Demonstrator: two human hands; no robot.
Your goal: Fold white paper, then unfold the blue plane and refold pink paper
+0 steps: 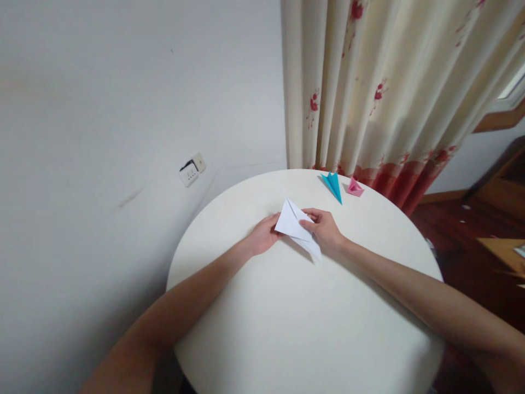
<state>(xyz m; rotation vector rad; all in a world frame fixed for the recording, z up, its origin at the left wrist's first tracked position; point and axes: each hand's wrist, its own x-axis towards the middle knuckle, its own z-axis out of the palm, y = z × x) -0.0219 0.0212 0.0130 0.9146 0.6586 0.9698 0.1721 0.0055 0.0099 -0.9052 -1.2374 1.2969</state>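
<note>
A folded white paper (292,223) with pointed corners is held just above the round white table (295,328). My left hand (263,235) grips its left edge with closed fingers. My right hand (324,229) pinches the right side, thumb on top of a fold. Part of the paper is hidden under my right hand, and a lower corner sticks out beneath it.
A blue folded paper plane (333,185) and a small pink folded paper (355,188) lie at the table's far edge. Behind them hangs a cream curtain (369,82) with red flowers. A wall socket (192,169) sits on the left wall. Wooden furniture (500,246) stands at right.
</note>
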